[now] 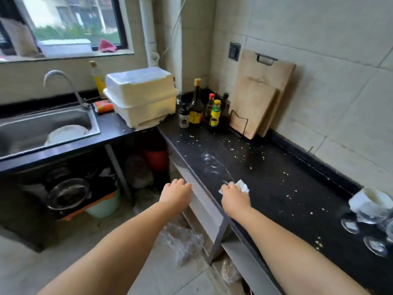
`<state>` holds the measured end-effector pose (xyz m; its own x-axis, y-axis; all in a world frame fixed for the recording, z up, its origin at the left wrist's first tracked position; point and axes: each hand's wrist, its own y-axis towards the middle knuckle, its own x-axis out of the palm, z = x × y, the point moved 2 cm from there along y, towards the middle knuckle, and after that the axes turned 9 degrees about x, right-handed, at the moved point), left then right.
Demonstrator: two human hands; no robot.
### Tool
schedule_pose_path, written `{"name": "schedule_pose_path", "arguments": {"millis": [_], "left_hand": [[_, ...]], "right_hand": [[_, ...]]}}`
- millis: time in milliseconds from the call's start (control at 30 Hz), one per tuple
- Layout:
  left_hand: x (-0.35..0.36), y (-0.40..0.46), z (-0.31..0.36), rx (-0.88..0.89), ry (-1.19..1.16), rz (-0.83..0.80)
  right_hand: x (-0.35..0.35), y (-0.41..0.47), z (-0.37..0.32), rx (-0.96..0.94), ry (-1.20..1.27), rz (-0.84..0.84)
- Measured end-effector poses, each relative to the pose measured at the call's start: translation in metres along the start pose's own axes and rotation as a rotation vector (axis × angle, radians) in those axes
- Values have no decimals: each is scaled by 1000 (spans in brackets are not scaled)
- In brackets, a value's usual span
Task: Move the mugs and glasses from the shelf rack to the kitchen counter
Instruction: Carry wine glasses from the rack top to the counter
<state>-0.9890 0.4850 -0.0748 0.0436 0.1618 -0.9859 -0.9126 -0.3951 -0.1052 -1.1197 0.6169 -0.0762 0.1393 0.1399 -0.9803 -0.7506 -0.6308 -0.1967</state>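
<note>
The black kitchen counter (265, 173) runs along the right wall, scattered with crumbs. At its right edge stand a white mug (371, 201) and clear upturned glasses (350, 225), partly cut off by the frame. My right hand (235, 195) rests on the counter near its front edge, closed on a small white cloth or paper (242, 185). My left hand (176, 193) hovers just off the counter's front edge, fingers curled, holding nothing. No shelf rack shows clearly in view.
Sauce bottles (196, 103) and two leaning wooden cutting boards (259, 96) stand at the counter's far end. A white lidded box (141, 96) sits in the corner, left of it a steel sink (42, 128) with a plate. Pots and bags fill the open space below.
</note>
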Motion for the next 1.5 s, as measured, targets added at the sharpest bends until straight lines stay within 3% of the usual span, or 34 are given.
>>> {"name": "schedule_pose_path", "arguments": {"millis": [467,900,1300,1500], "left_hand": [[-4,-258,-244,-617,-74,83],[-15,-387,-441,-1031,-120,204],[-44,-487,-583,-1254,-202,217],[-53,-554,-695,-1282,-186,248]], "right_hand": [[2,-92,-363,-638,-77,-11],[11,-112,-639,-1062,-128,-66],[10,-151,-855,-1327,-222,-93],[13,-191,-983,-1355,-147,-58]]}}
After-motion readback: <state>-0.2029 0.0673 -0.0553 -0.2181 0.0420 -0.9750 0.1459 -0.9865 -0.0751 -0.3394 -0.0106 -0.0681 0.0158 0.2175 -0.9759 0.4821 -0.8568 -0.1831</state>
